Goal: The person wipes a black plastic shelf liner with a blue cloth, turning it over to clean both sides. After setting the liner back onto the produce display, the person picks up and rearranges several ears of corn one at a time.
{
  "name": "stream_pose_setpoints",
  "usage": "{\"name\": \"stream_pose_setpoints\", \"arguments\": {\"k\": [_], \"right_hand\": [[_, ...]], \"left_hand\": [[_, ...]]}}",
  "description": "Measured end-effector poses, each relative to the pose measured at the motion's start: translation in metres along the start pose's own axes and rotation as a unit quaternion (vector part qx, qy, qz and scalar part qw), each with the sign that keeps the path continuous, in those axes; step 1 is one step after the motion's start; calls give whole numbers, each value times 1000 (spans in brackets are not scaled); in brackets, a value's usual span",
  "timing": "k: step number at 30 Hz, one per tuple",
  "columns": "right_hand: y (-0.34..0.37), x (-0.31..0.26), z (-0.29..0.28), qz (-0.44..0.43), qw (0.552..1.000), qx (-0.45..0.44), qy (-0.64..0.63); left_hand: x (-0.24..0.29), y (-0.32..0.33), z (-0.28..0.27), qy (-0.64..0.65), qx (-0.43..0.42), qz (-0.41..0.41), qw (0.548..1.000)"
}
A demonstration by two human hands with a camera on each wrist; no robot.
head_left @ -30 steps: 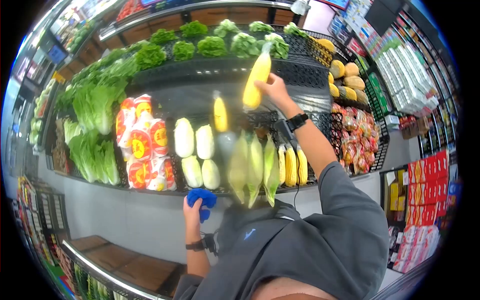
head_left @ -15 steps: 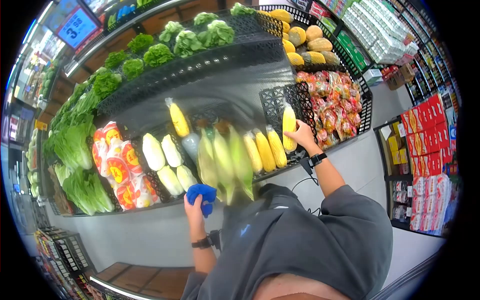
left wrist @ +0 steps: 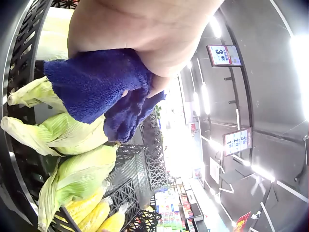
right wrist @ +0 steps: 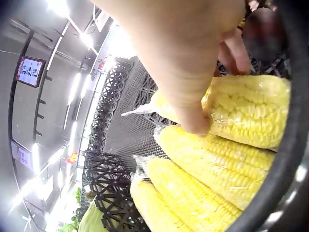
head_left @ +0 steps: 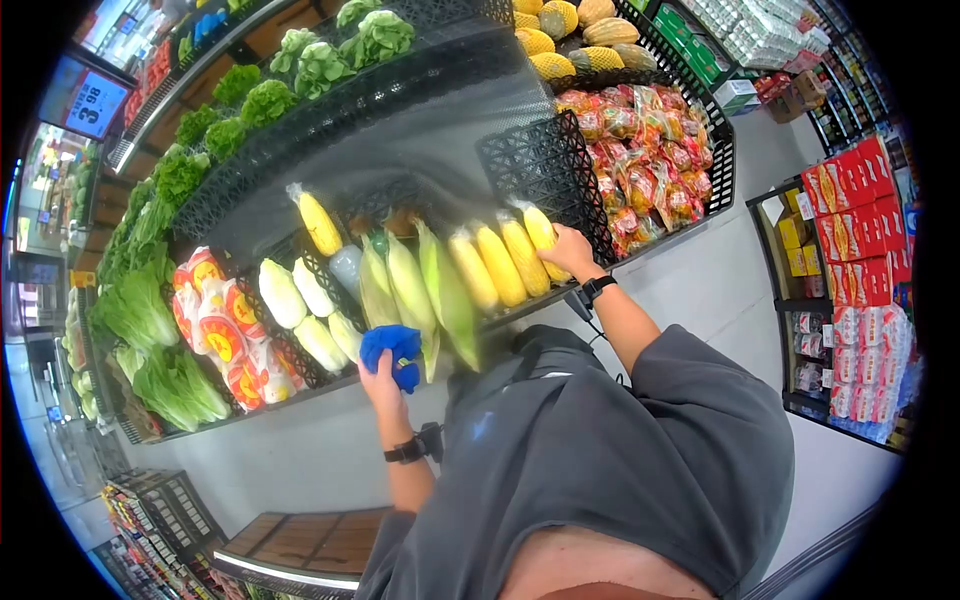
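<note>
My right hand (head_left: pixel 572 252) grips a plastic-wrapped corn cob (head_left: pixel 541 232) at the right end of a row of wrapped corn cobs (head_left: pixel 499 265). In the right wrist view, thumb and fingers straddle that cob (right wrist: pixel 248 108), which lies beside the others; part of it is hidden by the hand. My left hand (head_left: pixel 382 386) holds a bunched blue cloth (head_left: pixel 393 350) at the shelf's front edge. Seen from the left wrist, the cloth (left wrist: pixel 96 87) hangs over corn in green husks (left wrist: pixel 82 174). One more wrapped cob (head_left: pixel 318 223) lies farther back, left of the husked corn.
Napa cabbages (head_left: pixel 283 293) and red-and-white packages (head_left: pixel 220 330) lie to the left. Black lattice dividers (head_left: pixel 535 170) stand behind the right hand, with red bagged produce (head_left: pixel 650 170) beyond. Lettuce heads (head_left: pixel 268 103) line the back tier.
My right hand has brought the wrapped corn cob down from above the back of the shelf to the right end of the row. The left hand still holds the cloth; the view has turned.
</note>
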State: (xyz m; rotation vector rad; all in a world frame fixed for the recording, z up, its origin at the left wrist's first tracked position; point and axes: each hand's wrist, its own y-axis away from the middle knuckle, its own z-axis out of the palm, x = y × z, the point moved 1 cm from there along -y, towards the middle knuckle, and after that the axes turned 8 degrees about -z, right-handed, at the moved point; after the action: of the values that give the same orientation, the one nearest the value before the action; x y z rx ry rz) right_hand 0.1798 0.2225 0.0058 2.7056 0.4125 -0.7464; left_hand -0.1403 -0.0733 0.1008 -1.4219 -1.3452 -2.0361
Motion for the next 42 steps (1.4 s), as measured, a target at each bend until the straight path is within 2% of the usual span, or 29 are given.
{"name": "stream_pose_setpoints", "arguments": {"k": [2, 6, 15, 16, 18, 19, 20, 22, 23, 26, 28, 29, 30, 32, 34, 35, 36, 39, 40, 42], "right_hand": [[-2, 13, 10, -1, 1000, -17, 2], [-2, 36, 33, 11, 999, 20, -42], [-2, 33, 35, -3, 997, 9, -76], [-9, 52, 62, -110, 983, 142, -40], [-8, 7, 41, -144, 963, 226, -18], [-7, -28, 26, -171, 958, 229, -30], [-19, -47, 23, -199, 954, 195, -110], [-25, -127, 0, -207, 943, 79, -247], [-32, -161, -4, -263, 931, 76, -240], [-57, -261, -10, -282, 920, -53, -267], [-85, -312, 16, -306, 891, -114, -314], [-98, -336, 29, -290, 895, -153, -302], [-112, -357, 47, -299, 873, -193, -334], [-144, -389, 85, -227, 875, -244, -352], [-184, -404, 133, -223, 891, -230, -323], [-221, -392, 172, -249, 907, -145, -306], [-224, -405, 183, -272, 917, -58, -287], [-221, -423, 203, -153, 985, 33, -79], [-218, -430, 204, -129, 990, -21, -47], [-199, -444, 207, -121, 989, -63, -49]], "left_hand": [[-2, 2, 0, -5, 5, 0, 1000], [6, 4, -2, 5, -5, 0, 1000], [18, -2, -17, 17, -2, -8, 1000], [20, -4, -20, 24, -2, -8, 1000], [25, -7, -27, 28, 1, 8, 1000], [26, -9, -32, 32, 7, 10, 999], [25, -10, -41, 33, 12, 11, 999], [16, -17, -61, 42, 9, -3, 999], [16, -17, -67, 46, 8, -12, 999], [10, -26, -92, 59, 16, -8, 998], [8, -30, -108, 55, 28, 12, 998], [7, -31, -117, 65, 28, 0, 997], [-5, -39, -129, 73, 34, 12, 997], [-2, -39, -147, 55, 54, 14, 997], [-5, -42, -168, 47, 76, 32, 995], [-6, -42, -179, 43, 85, 40, 995], [-5, -41, -190, 55, 95, 41, 993], [-1, -36, -216, 103, 109, 32, 988], [3, -31, -223, 129, 110, 20, 985], [6, -24, -238, 145, 128, 9, 981]]}}
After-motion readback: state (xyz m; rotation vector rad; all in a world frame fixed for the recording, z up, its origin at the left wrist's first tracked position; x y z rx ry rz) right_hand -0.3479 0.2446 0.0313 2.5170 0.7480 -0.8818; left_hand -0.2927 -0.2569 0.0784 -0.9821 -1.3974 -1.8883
